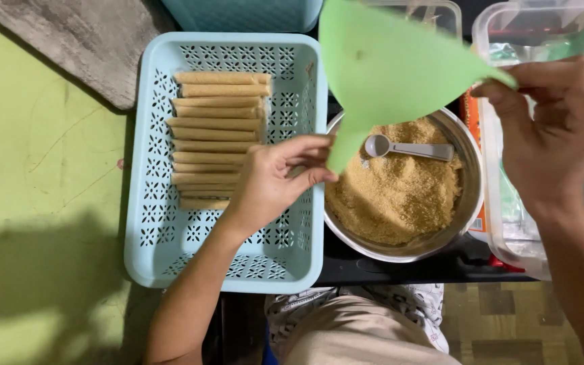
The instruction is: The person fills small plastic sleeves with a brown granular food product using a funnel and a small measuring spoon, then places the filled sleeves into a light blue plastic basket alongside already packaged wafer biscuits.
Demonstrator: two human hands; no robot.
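left hand (275,179) sits over the light blue basket (153,223), fingers (309,150) curled together & pinching the narrow lower tip of a green paper cone (390,67). thumb underneath, fingertips on top, closed on the paper w/ no gap showing. right hand (562,128) is up at the right, fingers (501,91) pinched shut on the cone's upper right corner; rest of that hand loosely bent.

cone is held in the air btwn both hands, wide part up top, tip pointing down toward the left rim of a round metal bowl (471,196). bowl holds brown crumbly powder (393,196) w/ a grey measuring spoon (407,147) lying on top, scoop end left.

basket is just left of the bowl, touching or nearly so. inside it, a row of tan rolled sticks (217,138) stacked side by side, lying crosswise, in the upper left part.

clear plastic containers (542,40) at right, partly behind the right hand. green mat (42,169) on the left side.
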